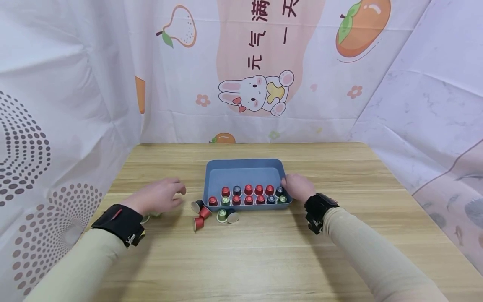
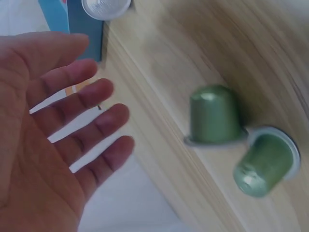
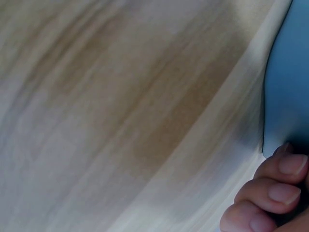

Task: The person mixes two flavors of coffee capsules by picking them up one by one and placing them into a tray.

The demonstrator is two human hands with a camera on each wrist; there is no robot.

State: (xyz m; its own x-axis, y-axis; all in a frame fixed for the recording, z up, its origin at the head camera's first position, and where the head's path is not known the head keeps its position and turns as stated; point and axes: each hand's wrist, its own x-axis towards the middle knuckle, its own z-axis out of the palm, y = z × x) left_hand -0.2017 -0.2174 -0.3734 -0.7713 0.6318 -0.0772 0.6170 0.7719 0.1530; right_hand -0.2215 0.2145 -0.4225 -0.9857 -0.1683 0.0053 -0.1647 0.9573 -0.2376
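My left hand (image 1: 162,195) hovers over the table left of the tray, fingers spread and nothing in them. Two green coffee capsules (image 2: 216,116) lie near it in the left wrist view, mostly hidden by the wrist from above. At the right wall of the blue-grey tray (image 1: 245,163), my right hand (image 1: 299,187) pinches a dark blue capsule (image 1: 280,191) at the end of the second row. Its other fingers (image 3: 270,193) are curled beside the tray's corner. Red, dark and green capsules (image 1: 248,200) stand in two rows along the tray's near side.
Loose capsules lie just in front of the tray: a black one (image 1: 197,205), red ones (image 1: 198,223), a green one (image 1: 222,215) and a dark one (image 1: 232,216) on its side. A printed cloth (image 1: 181,84) hangs behind the wooden table (image 1: 245,260).
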